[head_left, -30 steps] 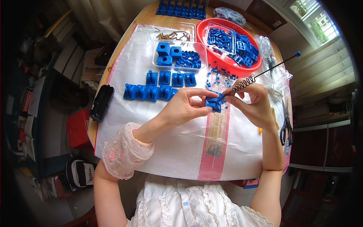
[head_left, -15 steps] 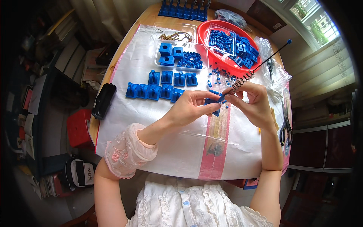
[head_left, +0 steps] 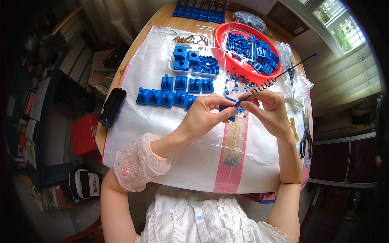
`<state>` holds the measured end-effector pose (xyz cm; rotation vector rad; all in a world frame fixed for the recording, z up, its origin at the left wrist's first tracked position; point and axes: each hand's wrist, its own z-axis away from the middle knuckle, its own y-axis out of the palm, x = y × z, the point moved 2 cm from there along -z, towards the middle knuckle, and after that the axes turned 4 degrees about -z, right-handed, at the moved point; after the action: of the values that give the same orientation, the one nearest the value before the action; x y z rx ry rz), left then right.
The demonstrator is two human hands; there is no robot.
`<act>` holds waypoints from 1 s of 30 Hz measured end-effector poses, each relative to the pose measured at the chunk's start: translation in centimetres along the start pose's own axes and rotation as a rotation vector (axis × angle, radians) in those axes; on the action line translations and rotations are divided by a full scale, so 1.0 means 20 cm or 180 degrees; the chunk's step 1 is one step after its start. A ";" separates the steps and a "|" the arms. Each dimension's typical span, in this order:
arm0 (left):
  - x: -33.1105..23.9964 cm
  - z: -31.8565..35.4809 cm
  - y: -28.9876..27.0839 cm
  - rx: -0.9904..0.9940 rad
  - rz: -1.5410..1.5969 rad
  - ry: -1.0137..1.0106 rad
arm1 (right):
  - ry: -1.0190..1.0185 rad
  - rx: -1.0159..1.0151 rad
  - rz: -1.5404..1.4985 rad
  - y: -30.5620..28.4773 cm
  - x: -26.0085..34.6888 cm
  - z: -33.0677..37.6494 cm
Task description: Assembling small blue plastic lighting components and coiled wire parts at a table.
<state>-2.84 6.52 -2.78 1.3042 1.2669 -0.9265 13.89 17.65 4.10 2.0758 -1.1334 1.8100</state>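
My left hand (head_left: 206, 111) pinches a small blue plastic part (head_left: 238, 104) between thumb and fingers. My right hand (head_left: 268, 109) is closed on the lower end of a black coiled wire (head_left: 263, 87), right beside that part. The wire straightens past its coils and slants up to the right, ending in a small blue tip (head_left: 315, 54). Below my fingers a blue square base (head_left: 229, 115) is partly hidden. How the wire and the blue part meet is covered by my fingertips. Blue bases with upright posts (head_left: 167, 98) stand in two rows left of my hands.
A clear box (head_left: 172, 69) holds blue blocks and small parts; screws (head_left: 188, 39) lie in another behind it. A red basin (head_left: 278, 73) with blue pieces stands back right. Scissors (head_left: 306, 141) lie at the right edge, a black case (head_left: 112, 107) at the left. Finished-looking blue stands (head_left: 198, 16) line the back.
Both hands stay close together. The left fingertips have shifted slightly right along the blue part, and the wire's far end sits a little lower and farther right.
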 end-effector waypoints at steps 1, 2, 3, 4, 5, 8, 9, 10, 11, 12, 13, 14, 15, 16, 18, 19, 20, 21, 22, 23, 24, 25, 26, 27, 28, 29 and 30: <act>0.00 0.00 0.00 -0.0042 0.0017 0.0027 | -0.0007 -0.0009 0.0014 0.00 0.00 0.00; 0.00 0.00 0.00 -0.0045 0.0047 0.0033 | 0.0012 -0.0007 0.0022 0.00 0.00 0.00; -0.01 0.00 0.00 -0.0047 0.0076 0.0039 | 0.0032 -0.0006 0.0030 0.00 0.00 0.00; -0.01 0.00 0.00 -0.0049 0.0104 0.0045 | 0.0050 -0.0004 0.0036 0.00 -0.01 0.00; -0.01 0.00 0.00 -0.0050 0.0086 0.0059 | 0.0048 -0.0006 0.0028 0.00 -0.01 0.00; -0.01 0.00 0.00 -0.0064 0.0043 0.0080 | 0.0054 -0.0015 -0.0012 0.00 -0.01 0.00; 0.00 0.00 0.00 -0.0078 0.0035 0.0072 | 0.0066 -0.0021 -0.0037 0.00 -0.01 0.00; 0.00 0.00 0.00 -0.0088 0.0028 0.0063 | 0.0079 -0.0030 -0.0061 0.01 -0.01 0.00; 0.00 0.00 0.00 -0.0066 -0.0019 0.0041 | 0.0078 -0.0033 -0.0060 0.01 -0.01 0.00; 0.00 0.00 0.00 -0.0043 -0.0066 0.0019 | 0.0078 -0.0036 -0.0058 0.01 -0.01 0.00; 0.00 0.01 -0.01 -0.0024 -0.0116 -0.0003 | 0.0076 -0.0037 -0.0058 0.01 -0.02 0.00; 0.00 0.01 -0.01 -0.0029 -0.0112 0.0002 | 0.0081 -0.0038 -0.0066 0.01 -0.02 0.00; 0.00 0.01 -0.01 -0.0034 -0.0109 0.0007 | 0.0086 -0.0039 -0.0074 0.01 -0.02 0.00; -0.01 0.01 -0.01 -0.0040 -0.0105 0.0011 | 0.0091 -0.0039 -0.0082 0.01 -0.02 0.00; 0.00 0.01 -0.01 -0.0045 -0.0086 0.0012 | 0.0067 -0.0042 -0.0041 0.01 -0.01 0.00; 0.00 0.01 -0.01 -0.0044 -0.0075 0.0013 | 0.0058 -0.0046 -0.0019 0.01 -0.01 0.00; 0.00 0.01 -0.01 -0.0037 -0.0081 0.0001 | 0.0061 -0.0051 -0.0003 0.01 -0.01 0.00; -0.01 0.01 0.00 -0.0031 -0.0088 -0.0011 | 0.0065 -0.0057 0.0012 0.01 -0.01 0.01; -0.01 0.01 0.00 -0.0028 -0.0096 -0.0022 | 0.0066 -0.0059 0.0026 0.01 -0.01 0.01; -0.01 0.01 -0.01 -0.0040 -0.0124 -0.0012 | 0.0064 -0.0057 0.0016 0.01 -0.01 0.01; 0.00 0.01 -0.01 -0.0052 -0.0152 -0.0002 | 0.0062 -0.0055 0.0006 0.01 -0.01 0.01; 0.00 0.01 -0.01 -0.0061 -0.0179 0.0007 | 0.0063 -0.0056 -0.0003 0.01 -0.01 0.01; 0.00 0.01 -0.01 -0.0064 -0.0185 0.0004 | 0.0073 -0.0058 0.0015 0.01 -0.01 0.01; 0.00 0.01 -0.01 -0.0068 -0.0191 0.0002 | 0.0084 -0.0060 0.0034 0.01 0.00 0.01; 0.00 0.01 -0.01 -0.0073 -0.0200 -0.0001 | 0.0093 -0.0061 0.0050 0.01 0.00 0.01; 0.00 0.01 -0.01 -0.0076 -0.0187 0.0002 | 0.0088 -0.0065 0.0035 0.01 0.00 0.00; 0.00 0.01 -0.01 -0.0078 -0.0174 0.0005 | 0.0083 -0.0068 0.0019 0.01 0.00 0.00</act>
<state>-2.95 6.26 -2.74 1.2567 1.3171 -0.9455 13.78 17.38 4.04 2.0332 -1.1483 1.8143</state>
